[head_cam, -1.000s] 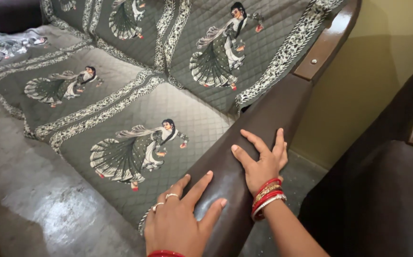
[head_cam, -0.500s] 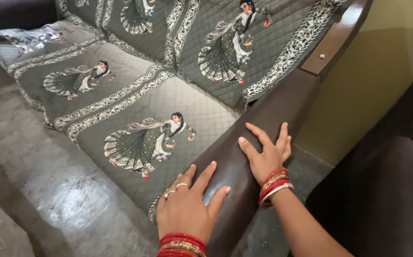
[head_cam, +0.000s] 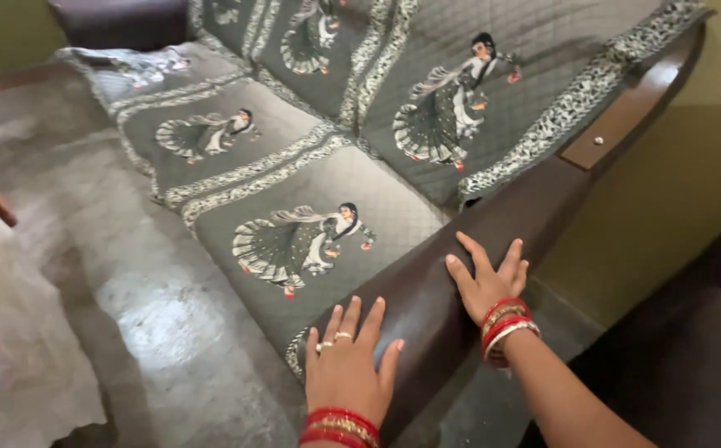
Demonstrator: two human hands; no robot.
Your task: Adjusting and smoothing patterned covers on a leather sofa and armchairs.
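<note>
1. The dark brown sofa armrest [head_cam: 460, 249] is the thing both hands are on; it runs from the lower middle of the view up toward the top right, where it meets a wooden cap [head_cam: 626, 108] with a small knob.
2. The left hand [head_cam: 348, 369] lies flat and open on the near end of the armrest, fingers spread, rings on two of them, gripping nothing.
3. The right hand [head_cam: 486, 282] is likewise open and flat, palm down a little farther up the armrest on its outer side, with red and gold bangles [head_cam: 503, 328] at the wrist.
4. Against a second ago, both hands keep the same flat placing on the armrest; only the view has shifted, so more of the seat shows. Judged from that, the hands are resting or pressing, not sliding.
5. Just inside the armrest lies the grey quilted sofa cover [head_cam: 294, 174], printed with dancing figures and patterned borders.
6. Below the seat, left of the armrest, is the grey mottled floor [head_cam: 128, 299]; a pale cloth [head_cam: 12, 348] is cut off at the left edge.
7. Beyond the armrest's outer side stands a yellowish wall [head_cam: 692, 191]. The dark shape at lower right is too shadowed to make out.
</note>
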